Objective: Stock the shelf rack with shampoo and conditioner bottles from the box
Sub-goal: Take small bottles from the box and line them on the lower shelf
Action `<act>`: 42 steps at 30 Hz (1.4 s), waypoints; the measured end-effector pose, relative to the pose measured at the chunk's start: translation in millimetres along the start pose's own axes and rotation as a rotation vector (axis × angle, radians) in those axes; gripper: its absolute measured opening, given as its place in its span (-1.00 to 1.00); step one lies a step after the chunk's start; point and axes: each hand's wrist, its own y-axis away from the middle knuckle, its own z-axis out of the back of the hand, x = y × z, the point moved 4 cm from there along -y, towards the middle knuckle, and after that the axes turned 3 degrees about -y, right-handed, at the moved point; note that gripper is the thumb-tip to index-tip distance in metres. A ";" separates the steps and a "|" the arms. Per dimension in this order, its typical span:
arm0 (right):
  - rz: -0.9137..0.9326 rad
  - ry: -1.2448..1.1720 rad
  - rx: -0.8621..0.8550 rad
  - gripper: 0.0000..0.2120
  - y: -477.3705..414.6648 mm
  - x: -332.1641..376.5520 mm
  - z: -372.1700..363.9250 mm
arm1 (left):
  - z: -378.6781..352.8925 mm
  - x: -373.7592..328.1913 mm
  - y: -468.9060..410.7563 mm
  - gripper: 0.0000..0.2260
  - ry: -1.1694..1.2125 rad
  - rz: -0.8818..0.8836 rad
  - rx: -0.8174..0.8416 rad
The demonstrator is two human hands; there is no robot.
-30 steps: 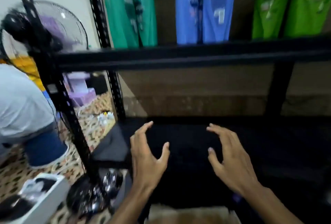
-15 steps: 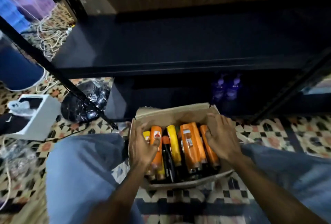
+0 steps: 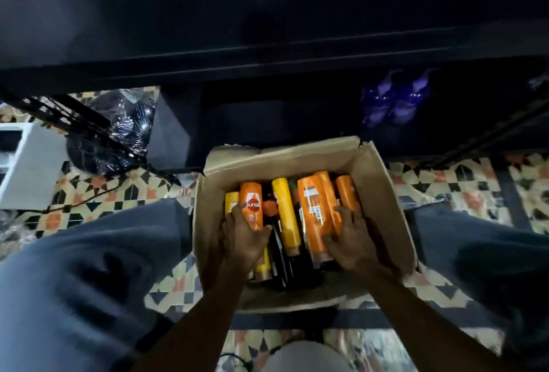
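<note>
Right hand (image 3: 353,241) shifted onto one orange bottle (image 3: 312,211), left (image 3: 240,238) grips another (image 3: 252,205).

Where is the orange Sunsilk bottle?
Head view: the orange Sunsilk bottle sits left in the cardboard box, gripped by the left hand, beside a yellow bottle.

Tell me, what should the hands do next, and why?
Probably lift the labelled orange bottle straight up out of the box. The left hand already grips it, the right hand lies over other orange bottles, and the dark shelf ahead seems to have room.
</note>
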 end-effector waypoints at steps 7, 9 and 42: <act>-0.124 0.142 -0.002 0.08 -28.9 5.1 -37.8 | -34.6 12.3 -6.4 0.00 -0.069 0.138 -0.009; -0.138 0.217 -0.016 0.11 -32.2 9.3 -42.1 | -38.9 13.3 -9.6 0.05 -0.100 0.157 -0.002; 0.467 -0.929 -0.406 -0.61 87.3 141.8 223.8 | 163.7 -216.9 108.5 -0.33 0.597 -0.653 -0.065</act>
